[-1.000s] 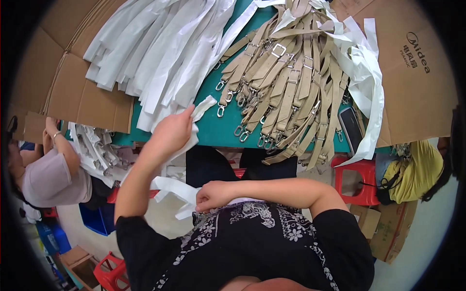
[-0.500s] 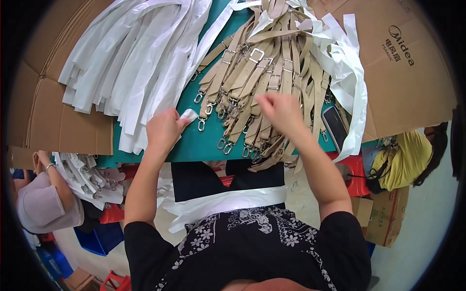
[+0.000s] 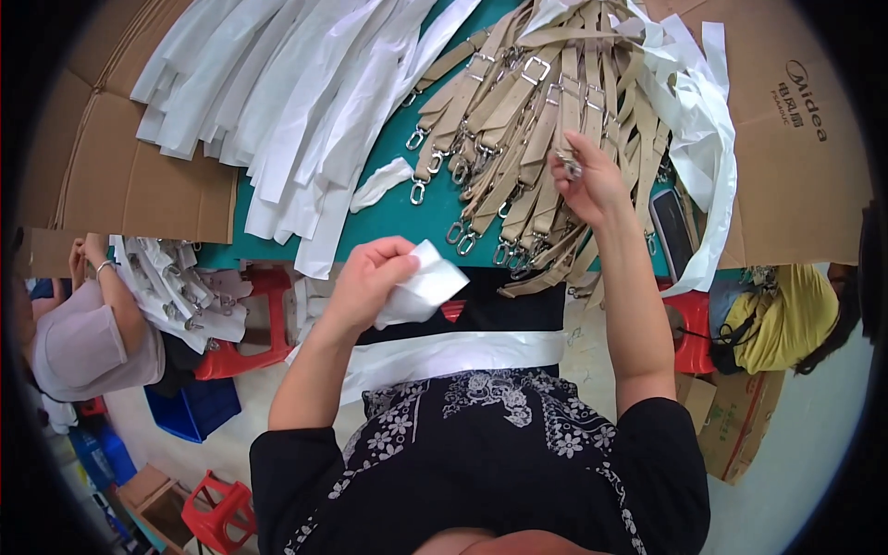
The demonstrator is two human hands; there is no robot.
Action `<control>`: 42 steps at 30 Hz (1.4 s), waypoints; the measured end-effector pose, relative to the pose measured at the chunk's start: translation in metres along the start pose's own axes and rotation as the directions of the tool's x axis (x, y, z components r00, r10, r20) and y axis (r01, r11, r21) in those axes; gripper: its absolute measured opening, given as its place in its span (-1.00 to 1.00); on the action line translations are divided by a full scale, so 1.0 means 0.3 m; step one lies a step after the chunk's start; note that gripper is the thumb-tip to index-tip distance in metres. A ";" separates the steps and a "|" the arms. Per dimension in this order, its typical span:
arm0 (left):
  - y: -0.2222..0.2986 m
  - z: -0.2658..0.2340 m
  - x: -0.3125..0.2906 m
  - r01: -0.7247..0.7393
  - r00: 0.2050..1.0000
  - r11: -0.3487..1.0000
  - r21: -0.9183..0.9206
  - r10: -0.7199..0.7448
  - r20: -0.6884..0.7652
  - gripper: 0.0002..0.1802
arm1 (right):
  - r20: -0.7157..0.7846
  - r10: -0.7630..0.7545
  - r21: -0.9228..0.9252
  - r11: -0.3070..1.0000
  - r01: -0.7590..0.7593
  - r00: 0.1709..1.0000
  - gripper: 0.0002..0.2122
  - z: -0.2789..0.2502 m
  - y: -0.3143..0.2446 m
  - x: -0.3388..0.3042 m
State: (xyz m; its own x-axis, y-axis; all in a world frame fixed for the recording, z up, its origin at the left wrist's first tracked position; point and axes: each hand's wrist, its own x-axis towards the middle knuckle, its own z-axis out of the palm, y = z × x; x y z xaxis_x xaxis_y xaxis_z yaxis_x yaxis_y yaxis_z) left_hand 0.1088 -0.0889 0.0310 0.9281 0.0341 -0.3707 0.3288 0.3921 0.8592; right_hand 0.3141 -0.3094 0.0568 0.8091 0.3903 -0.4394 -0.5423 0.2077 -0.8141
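Observation:
My left hand (image 3: 372,282) is closed on a white plastic sleeve (image 3: 427,285), holding it folded or crumpled in front of the table edge. With fingers curled, my right hand (image 3: 592,180) grips a metal clasp (image 3: 566,165) over the strap pile; whether its strap hangs along is hard to make out. Beneath it lie many beige straps (image 3: 518,166) with silver buckles and snap hooks, fanned toward me. Left of them, long white plastic sleeves (image 3: 305,129) lie in overlapping rows. A small crumpled white piece (image 3: 381,183) rests on the green table between the two piles.
Cardboard sheets (image 3: 786,139) flank the green tabletop (image 3: 356,227). White strips (image 3: 694,139) drape over the right side of the straps, beside a dark phone (image 3: 672,234). Another white strip (image 3: 462,356) lies across my lap. People sit at left and right near red stools (image 3: 264,324).
My left hand has come right and nearer my body, now with the white plastic sleeve in it. My right hand has moved right, and a metal clasp now shows in its fingers.

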 end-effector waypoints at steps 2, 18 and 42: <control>-0.004 0.039 -0.004 -0.116 0.992 0.986 0.118 0.110 0.055 -0.86 | 0.036 0.009 0.084 0.996 -0.012 0.999 -0.83 -0.072 0.047 -0.023; -0.065 0.131 -0.028 -0.144 0.988 0.950 0.276 0.123 0.093 -0.67 | 0.254 -0.014 -0.037 0.999 0.024 0.967 -0.78 0.046 0.134 -0.251; -0.060 0.121 -0.032 -0.123 0.990 0.960 0.253 0.138 -0.040 -0.90 | 0.351 0.010 -0.101 0.995 0.027 0.936 -0.76 -0.011 0.156 -0.241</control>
State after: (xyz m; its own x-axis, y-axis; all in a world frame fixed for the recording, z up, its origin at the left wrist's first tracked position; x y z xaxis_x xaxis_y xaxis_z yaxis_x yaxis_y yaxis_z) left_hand 0.1003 -0.1295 0.0320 0.9568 0.1245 -0.2628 0.2453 0.1397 0.9593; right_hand 0.2310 -0.3309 0.0492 0.6728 0.6823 -0.2862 -0.4946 0.1270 -0.8598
